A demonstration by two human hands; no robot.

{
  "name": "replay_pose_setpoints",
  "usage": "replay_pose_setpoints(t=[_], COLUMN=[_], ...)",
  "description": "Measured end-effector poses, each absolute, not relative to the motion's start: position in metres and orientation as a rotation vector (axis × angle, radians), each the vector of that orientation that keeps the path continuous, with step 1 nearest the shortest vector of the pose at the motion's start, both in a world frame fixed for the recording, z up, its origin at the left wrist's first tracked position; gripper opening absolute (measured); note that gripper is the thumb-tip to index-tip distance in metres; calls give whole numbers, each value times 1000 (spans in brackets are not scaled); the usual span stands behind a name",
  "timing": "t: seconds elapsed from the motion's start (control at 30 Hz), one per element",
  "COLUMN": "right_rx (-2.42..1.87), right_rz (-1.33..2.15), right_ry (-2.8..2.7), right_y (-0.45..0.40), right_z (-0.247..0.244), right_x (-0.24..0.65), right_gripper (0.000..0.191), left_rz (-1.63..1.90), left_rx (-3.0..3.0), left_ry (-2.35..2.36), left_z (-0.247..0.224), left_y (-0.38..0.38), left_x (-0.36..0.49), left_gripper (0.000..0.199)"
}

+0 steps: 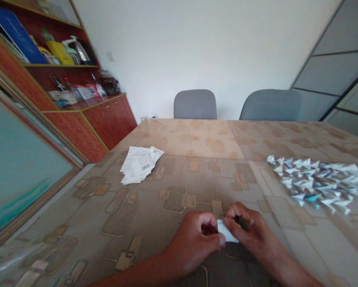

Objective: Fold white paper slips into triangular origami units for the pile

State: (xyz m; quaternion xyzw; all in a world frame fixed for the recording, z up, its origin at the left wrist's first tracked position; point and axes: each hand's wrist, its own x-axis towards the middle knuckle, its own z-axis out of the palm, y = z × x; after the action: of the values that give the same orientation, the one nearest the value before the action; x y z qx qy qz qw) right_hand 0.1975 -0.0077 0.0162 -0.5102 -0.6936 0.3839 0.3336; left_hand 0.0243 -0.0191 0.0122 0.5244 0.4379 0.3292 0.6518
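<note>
A small piece of white paper (227, 232) is pinched between both my hands, just above the patterned tablecloth. My left hand (197, 237) grips its left edge between thumb and fingers. From the other side, my right hand (250, 229) holds it with curled fingers and thumb. The fingers hide much of the paper, so its folds cannot be made out. Farther left lies a loose stack of printed paper slips (140, 164). On the right, many small folded paper pieces (313, 179) stand in rows, mostly white, one of them teal.
The table (179, 139) has a brown patterned cover. Two grey chairs (195, 104) stand at its far side against a white wall. To the left is a red-brown cabinet (107, 119) with a kettle (81, 52) and other items on its shelves.
</note>
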Motion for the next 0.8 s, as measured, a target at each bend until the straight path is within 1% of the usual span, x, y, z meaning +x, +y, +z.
replay_pose_setpoints(t=[0.13, 0.23, 0.3, 0.37, 0.4, 0.5, 0.57, 0.7, 0.8], right_rx=[-1331, -1292, -1225, -1139, -1077, -920, -850, -802, -841], right_rz=[1137, 1169, 1108, 938, 854, 681, 604, 515, 530], right_ry=[-1745, -1779, -1852, -1983, -2076, -2275, -2367, -2504, -2565], right_y=[-6, -6, -6, -4, -3, 1, 2, 2, 4], right_z=[9, 13, 19, 25, 28, 31, 31, 32, 31], right_x=[198, 203, 209, 217, 221, 227, 226, 224, 227], right_gripper=[34, 37, 31, 12, 11, 16, 14, 12, 13], left_rz=[825, 856, 871, 881, 878, 879, 883, 836, 792], left_rx=[1129, 1088, 1048, 1019, 1025, 1106, 1189, 1323, 1612], left_ry=[982, 1025, 1024, 1024, 1024, 1028, 1042, 1085, 1122], left_z=[9, 7, 8, 9, 10, 11, 11, 10, 8], left_y=[-16, -13, -11, -8, -8, -7, -8, -14, -16], left_x=[24, 22, 20, 18, 17, 15, 16, 20, 20], left_gripper=[16, 14, 19, 24, 25, 23, 19, 13, 15])
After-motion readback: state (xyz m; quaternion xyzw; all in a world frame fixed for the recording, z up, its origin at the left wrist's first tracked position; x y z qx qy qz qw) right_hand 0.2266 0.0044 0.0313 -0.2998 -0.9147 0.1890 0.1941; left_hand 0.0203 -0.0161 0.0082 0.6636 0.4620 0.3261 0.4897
